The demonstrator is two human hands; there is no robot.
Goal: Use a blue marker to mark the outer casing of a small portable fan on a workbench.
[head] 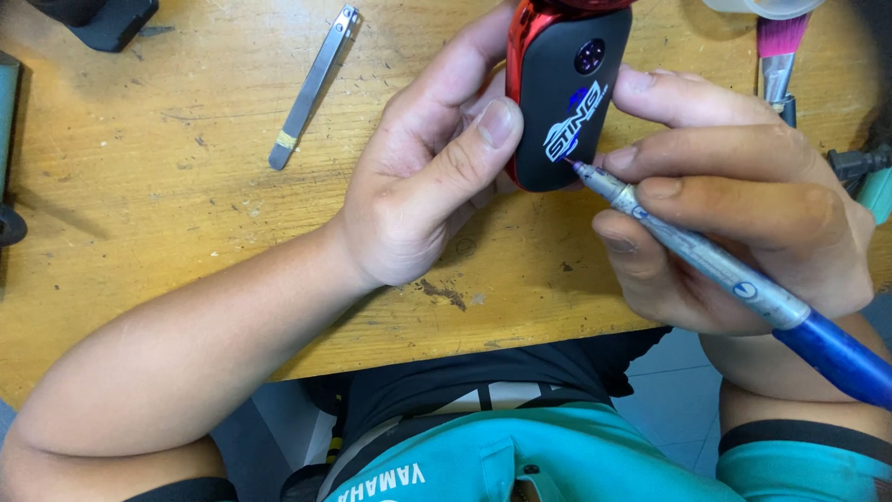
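My left hand (423,181) grips a small rounded case (567,93), black on its face with a glossy red edge, a round dark button near the top and a white and blue logo. The thumb presses on its left side. My right hand (743,214) holds a fine-tipped pen (706,260) with a silver barrel and a blue end. The pen's tip touches the lower part of the logo on the case. Both hands hover over a worn wooden table (186,204).
A flat metal strip (311,88) with a yellow band lies on the table at upper left. A black object (102,19) sits at the top left corner. A pink-bristled brush (776,51) and a black plug (859,163) lie at the right.
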